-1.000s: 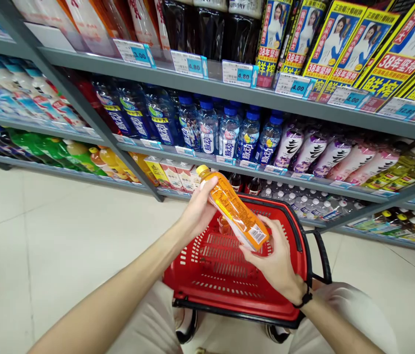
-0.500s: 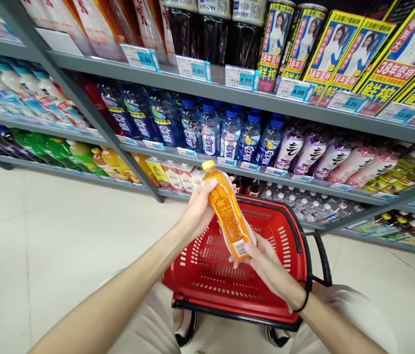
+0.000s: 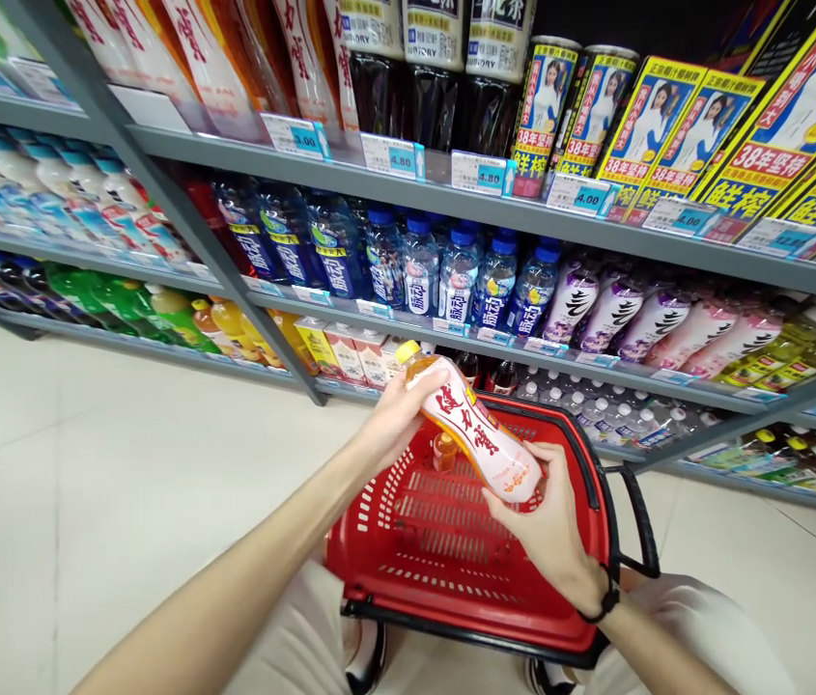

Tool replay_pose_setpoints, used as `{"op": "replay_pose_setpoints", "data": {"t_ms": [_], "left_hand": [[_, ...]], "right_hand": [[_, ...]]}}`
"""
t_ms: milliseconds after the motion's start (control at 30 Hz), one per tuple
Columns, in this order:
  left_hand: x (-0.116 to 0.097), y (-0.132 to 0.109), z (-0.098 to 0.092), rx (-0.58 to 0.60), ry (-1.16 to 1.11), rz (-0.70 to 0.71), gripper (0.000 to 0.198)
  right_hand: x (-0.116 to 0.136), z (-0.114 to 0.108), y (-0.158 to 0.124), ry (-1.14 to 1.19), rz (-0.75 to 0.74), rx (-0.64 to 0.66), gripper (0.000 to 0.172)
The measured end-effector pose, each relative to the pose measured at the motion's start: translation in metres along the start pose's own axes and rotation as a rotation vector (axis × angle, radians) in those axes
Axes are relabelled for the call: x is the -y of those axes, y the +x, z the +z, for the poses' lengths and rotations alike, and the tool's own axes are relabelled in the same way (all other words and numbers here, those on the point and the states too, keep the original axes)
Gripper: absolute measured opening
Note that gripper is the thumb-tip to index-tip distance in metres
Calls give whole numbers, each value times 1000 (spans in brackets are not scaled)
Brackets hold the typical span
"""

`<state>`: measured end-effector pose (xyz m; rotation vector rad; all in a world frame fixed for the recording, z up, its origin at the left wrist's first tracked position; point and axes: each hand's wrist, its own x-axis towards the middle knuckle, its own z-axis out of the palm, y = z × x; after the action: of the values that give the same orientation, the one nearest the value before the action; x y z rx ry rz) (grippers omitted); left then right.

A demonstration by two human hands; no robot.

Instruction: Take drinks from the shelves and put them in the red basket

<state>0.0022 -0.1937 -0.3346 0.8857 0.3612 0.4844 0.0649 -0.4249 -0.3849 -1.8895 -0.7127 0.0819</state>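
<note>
Both hands hold one orange drink bottle (image 3: 476, 430) with a yellow cap, tilted over a red shopping basket (image 3: 588, 541). Its white and pink label with red characters faces up. My left hand (image 3: 397, 410) grips the neck end near the cap. My right hand (image 3: 548, 512) cups the bottom end, fingers curled round it. A small orange item (image 3: 443, 451) lies inside the basket beneath the bottle.
Grey store shelves (image 3: 451, 193) run across the view, packed with blue-capped water bottles (image 3: 458, 275), purple and pink bottles (image 3: 617, 309), dark tea bottles and yellow cartons (image 3: 741, 106). Price tags line the shelf edges. Pale floor tiles (image 3: 89, 463) spread to the left. My knees flank the basket.
The bottle has been rotated in my hands: the orange side with the barcode faced up before, the white and pink front label faces up now. It also tilted flatter.
</note>
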Motion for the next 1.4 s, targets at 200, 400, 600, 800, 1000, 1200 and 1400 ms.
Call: {"op": "replay_pose_setpoints", "data": {"t_ms": [200,400,600,800,1000,1200,1400], "left_hand": [[3,2,2,-145,-36,30,58],[10,7,-4,-118,-15,53,53],[5,17,-24,208,304,175,70],[16,35,-41,240,652,88,76],[89,49,-30,227,1007,35,61],[185,83,-21,332,1509,-75,52],[250,111,-36,409,1862,-239,52]], "right_hand": [[2,0,3,380,239,402,75],[4,6,6,746,455,666,64],[-7,-3,13,355,271,493,65],[-9,-31,33,-325,85,477,66],[-4,-54,55,-1028,199,853,45],[-10,-59,69,-981,292,955,38],[-10,-66,76,-891,270,929,42]]}}
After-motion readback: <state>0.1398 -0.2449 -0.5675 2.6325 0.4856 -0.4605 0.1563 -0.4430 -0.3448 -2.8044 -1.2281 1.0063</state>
